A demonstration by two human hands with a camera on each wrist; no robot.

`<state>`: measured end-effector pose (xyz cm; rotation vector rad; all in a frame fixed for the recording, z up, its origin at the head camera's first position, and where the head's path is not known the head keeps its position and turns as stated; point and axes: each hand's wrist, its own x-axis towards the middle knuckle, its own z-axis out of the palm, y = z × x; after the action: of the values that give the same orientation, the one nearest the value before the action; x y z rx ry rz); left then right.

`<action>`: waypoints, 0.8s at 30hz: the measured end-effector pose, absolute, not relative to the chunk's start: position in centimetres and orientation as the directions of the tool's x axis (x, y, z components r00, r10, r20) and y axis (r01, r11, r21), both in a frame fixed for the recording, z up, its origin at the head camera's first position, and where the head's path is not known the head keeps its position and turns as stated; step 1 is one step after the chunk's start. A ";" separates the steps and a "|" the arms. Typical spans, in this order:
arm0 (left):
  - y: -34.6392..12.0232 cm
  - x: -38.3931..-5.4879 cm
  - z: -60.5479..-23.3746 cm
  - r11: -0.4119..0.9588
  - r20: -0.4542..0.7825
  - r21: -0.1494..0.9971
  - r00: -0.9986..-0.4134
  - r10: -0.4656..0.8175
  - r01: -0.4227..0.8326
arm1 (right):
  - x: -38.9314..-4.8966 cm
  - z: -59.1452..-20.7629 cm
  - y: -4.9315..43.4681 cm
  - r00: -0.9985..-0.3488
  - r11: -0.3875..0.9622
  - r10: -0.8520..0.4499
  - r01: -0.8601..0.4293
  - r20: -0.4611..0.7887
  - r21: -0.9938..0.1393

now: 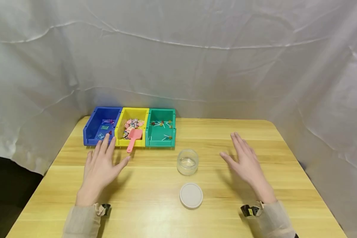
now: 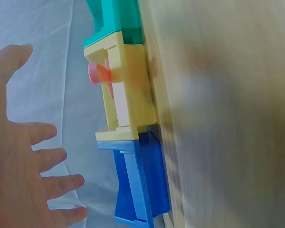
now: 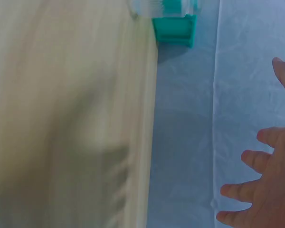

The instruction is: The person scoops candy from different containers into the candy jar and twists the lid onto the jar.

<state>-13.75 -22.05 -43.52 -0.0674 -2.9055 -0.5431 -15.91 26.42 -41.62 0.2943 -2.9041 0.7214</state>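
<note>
Our left hand [image 1: 99,168] hovered before the blue bin [image 1: 93,142], and our right hand [image 1: 247,165] hovered over the bench [image 1: 226,215], to the right of the glass jar [image 1: 187,162]. Neither grip held anything; on both, the fingers were extended and the thumb was set apart. The pink scoop [image 1: 135,134] lay with its bowl in the yellow bin [image 1: 120,143] and its handle over the front edge, pointing toward us. The jar stood upright without cover, and the round lid [image 1: 191,195] lay flat on our side of it.

In our judgement, the scoop asked for a calm pinch on the handle and a level lift, so that the twisted pieces [image 1: 134,123] around it did not spill. The jar, being smooth glass, seemed to need steadying round its side, without hard pressure.

The yellow bin's front wall could catch the bowl, and the lid was in the way of any low, straight path from us to the jar. Beside it stood the green bin [image 1: 160,143] with lollipops [image 1: 162,123], and the blue one held wrapped pieces [image 1: 104,127]. Behind them hung a pale cloth [image 1: 178,72].
</note>
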 end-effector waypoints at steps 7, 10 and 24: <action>-21.7 -15.0 -42.8 0.921 0.228 0.376 -0.974 0.015 0.102 | -19.6 -40.7 23.9 -0.956 0.798 -0.245 -0.295 0.165 -0.525; -21.4 -15.7 -42.5 0.914 0.233 0.392 -0.972 0.012 0.105 | -21.1 -40.2 22.8 -0.944 0.767 -0.294 -0.325 0.147 -0.554; -18.8 -17.7 -42.8 0.890 0.196 0.454 -0.980 -0.047 0.048 | -26.8 -38.7 16.4 -0.901 0.643 -0.433 -0.340 0.041 -0.687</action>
<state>-17.66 -18.82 -42.79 -0.0009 -2.8558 -0.6941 -26.78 16.38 -38.67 0.6996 -2.9612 1.1945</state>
